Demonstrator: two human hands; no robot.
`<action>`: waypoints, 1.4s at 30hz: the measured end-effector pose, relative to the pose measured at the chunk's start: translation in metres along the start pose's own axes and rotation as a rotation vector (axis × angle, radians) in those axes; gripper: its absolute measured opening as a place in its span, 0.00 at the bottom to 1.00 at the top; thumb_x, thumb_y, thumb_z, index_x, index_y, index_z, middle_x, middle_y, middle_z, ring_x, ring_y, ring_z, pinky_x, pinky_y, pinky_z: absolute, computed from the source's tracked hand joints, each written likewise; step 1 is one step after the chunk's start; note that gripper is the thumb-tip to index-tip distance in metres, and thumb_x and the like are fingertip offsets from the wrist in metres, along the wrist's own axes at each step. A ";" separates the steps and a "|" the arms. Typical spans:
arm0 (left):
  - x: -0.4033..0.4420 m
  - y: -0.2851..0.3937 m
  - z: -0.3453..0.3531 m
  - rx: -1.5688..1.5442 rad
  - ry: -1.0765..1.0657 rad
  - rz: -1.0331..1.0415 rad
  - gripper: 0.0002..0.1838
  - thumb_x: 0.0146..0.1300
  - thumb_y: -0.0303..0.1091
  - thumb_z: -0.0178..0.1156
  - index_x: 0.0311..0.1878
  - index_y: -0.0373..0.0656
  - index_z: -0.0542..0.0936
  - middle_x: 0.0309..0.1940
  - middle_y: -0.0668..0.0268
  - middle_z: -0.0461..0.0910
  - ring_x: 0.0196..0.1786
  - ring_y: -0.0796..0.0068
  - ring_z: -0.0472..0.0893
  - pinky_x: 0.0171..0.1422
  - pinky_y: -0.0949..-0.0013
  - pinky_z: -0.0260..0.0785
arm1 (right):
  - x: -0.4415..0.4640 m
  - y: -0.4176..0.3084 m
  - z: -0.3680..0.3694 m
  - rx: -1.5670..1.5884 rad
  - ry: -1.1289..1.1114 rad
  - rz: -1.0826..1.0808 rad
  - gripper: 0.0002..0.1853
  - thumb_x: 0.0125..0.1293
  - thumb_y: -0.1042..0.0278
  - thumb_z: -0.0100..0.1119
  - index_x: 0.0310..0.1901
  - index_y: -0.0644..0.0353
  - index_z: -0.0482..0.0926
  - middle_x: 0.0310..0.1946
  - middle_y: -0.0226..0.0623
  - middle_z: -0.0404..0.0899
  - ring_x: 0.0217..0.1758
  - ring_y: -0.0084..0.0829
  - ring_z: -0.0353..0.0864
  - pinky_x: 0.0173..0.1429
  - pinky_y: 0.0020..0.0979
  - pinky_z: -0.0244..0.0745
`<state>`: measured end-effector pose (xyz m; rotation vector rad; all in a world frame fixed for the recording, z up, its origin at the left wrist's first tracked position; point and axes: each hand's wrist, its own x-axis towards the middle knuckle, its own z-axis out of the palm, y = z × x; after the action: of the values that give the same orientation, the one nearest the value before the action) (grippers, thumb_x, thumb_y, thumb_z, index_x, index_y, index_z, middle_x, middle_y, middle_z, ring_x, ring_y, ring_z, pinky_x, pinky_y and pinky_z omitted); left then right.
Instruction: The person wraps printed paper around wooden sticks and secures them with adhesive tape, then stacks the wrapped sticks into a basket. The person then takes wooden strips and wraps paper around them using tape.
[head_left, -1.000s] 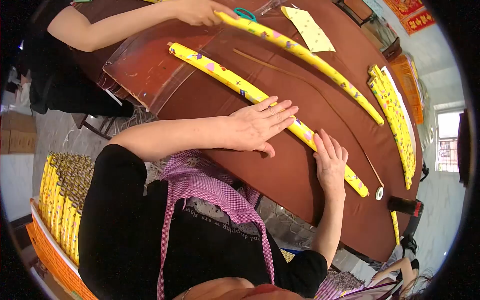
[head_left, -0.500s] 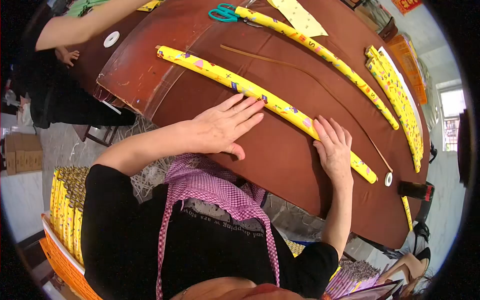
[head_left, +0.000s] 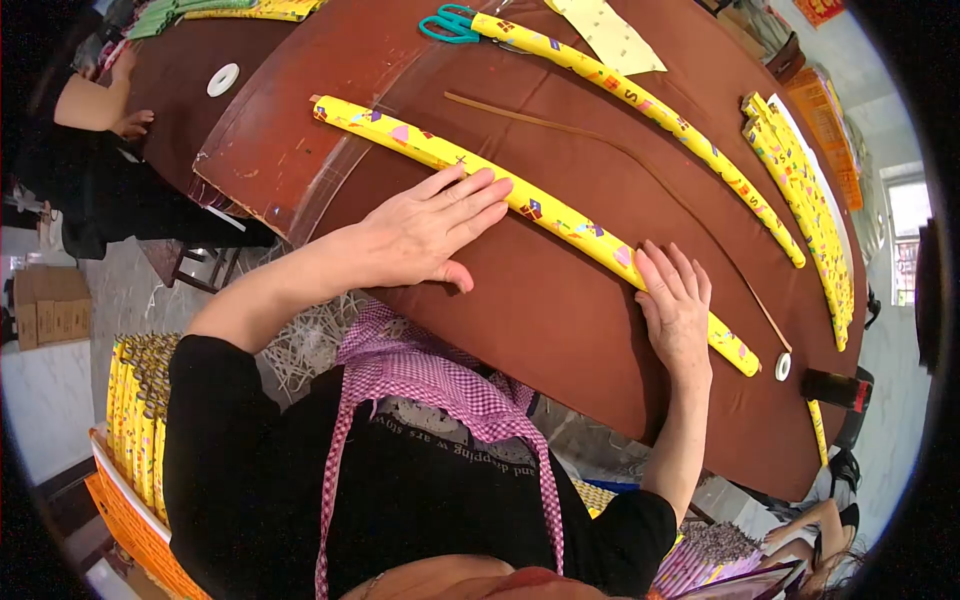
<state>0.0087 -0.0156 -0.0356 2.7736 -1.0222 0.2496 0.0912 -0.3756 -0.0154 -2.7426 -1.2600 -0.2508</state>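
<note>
A long yellow patterned roll [head_left: 570,226] lies slantwise on the brown table [head_left: 560,330]. My left hand [head_left: 425,228] rests flat with its fingers spread over the left half of the roll, thumb apart on the near side. Over its right part lies my right hand [head_left: 676,300], fingers stretched out across the roll. Farther back is a second yellow roll [head_left: 640,98], with teal-handled scissors [head_left: 450,24] at its left end. Between the two rolls runs a thin brown strip [head_left: 640,162].
Yellow patterned sheets [head_left: 800,200] lie at the right, near a white tape ring [head_left: 783,366] and a dark block [head_left: 835,390]. Another tape ring [head_left: 223,79] is at the upper left, near a co-worker's arm [head_left: 95,103]. Finished-looking yellow rolls [head_left: 137,430] fill an orange crate [head_left: 140,525].
Over the last second my left hand has slid left along the roll. The co-worker has let go of the far roll and drawn back to the upper left.
</note>
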 end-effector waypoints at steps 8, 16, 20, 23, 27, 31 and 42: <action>-0.006 0.006 -0.019 0.059 0.028 0.021 0.46 0.51 0.61 0.58 0.63 0.29 0.70 0.70 0.50 0.64 0.74 0.56 0.61 0.78 0.47 0.48 | 0.001 0.000 -0.001 0.010 -0.012 0.006 0.30 0.60 0.67 0.64 0.65 0.44 0.72 0.65 0.29 0.72 0.69 0.42 0.67 0.73 0.51 0.56; 0.064 0.017 0.015 0.067 0.068 0.194 0.47 0.55 0.65 0.56 0.67 0.33 0.67 0.71 0.53 0.62 0.75 0.56 0.61 0.77 0.49 0.49 | 0.001 0.001 -0.003 -0.007 -0.028 -0.004 0.29 0.60 0.68 0.63 0.65 0.47 0.71 0.66 0.29 0.71 0.71 0.41 0.65 0.74 0.49 0.54; 0.048 0.024 0.012 0.006 0.066 0.167 0.48 0.52 0.64 0.55 0.66 0.33 0.68 0.71 0.50 0.62 0.73 0.52 0.62 0.77 0.48 0.49 | 0.000 0.001 -0.002 -0.013 -0.024 -0.003 0.30 0.58 0.69 0.64 0.65 0.46 0.71 0.65 0.29 0.72 0.70 0.41 0.66 0.74 0.50 0.54; 0.033 0.028 0.006 0.011 0.035 0.147 0.49 0.53 0.65 0.58 0.66 0.29 0.67 0.71 0.46 0.60 0.76 0.51 0.57 0.79 0.48 0.45 | 0.003 0.000 -0.003 -0.014 -0.021 -0.007 0.31 0.58 0.70 0.64 0.65 0.46 0.71 0.65 0.30 0.72 0.70 0.41 0.66 0.74 0.50 0.54; 0.026 0.000 -0.003 0.103 0.074 -0.123 0.53 0.50 0.64 0.61 0.69 0.28 0.62 0.74 0.45 0.54 0.77 0.48 0.55 0.79 0.45 0.43 | 0.002 0.000 -0.001 -0.032 -0.030 -0.011 0.32 0.58 0.71 0.65 0.66 0.46 0.71 0.65 0.30 0.72 0.70 0.41 0.67 0.75 0.49 0.54; 0.004 -0.003 0.001 0.090 0.035 -0.145 0.52 0.54 0.64 0.57 0.70 0.27 0.60 0.74 0.45 0.53 0.78 0.49 0.52 0.79 0.47 0.42 | 0.003 0.000 -0.001 -0.024 -0.031 0.004 0.32 0.57 0.72 0.65 0.66 0.46 0.71 0.65 0.30 0.72 0.70 0.41 0.67 0.75 0.49 0.54; -0.037 0.008 -0.015 0.040 -0.045 -0.144 0.49 0.56 0.64 0.54 0.68 0.27 0.63 0.71 0.46 0.60 0.75 0.51 0.59 0.79 0.48 0.42 | 0.003 -0.002 -0.002 -0.017 -0.037 0.017 0.32 0.58 0.73 0.64 0.66 0.46 0.70 0.65 0.31 0.72 0.71 0.41 0.66 0.76 0.49 0.52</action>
<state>-0.0259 0.0048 -0.0279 2.8841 -0.8302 0.1907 0.0914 -0.3724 -0.0133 -2.7836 -1.2493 -0.2111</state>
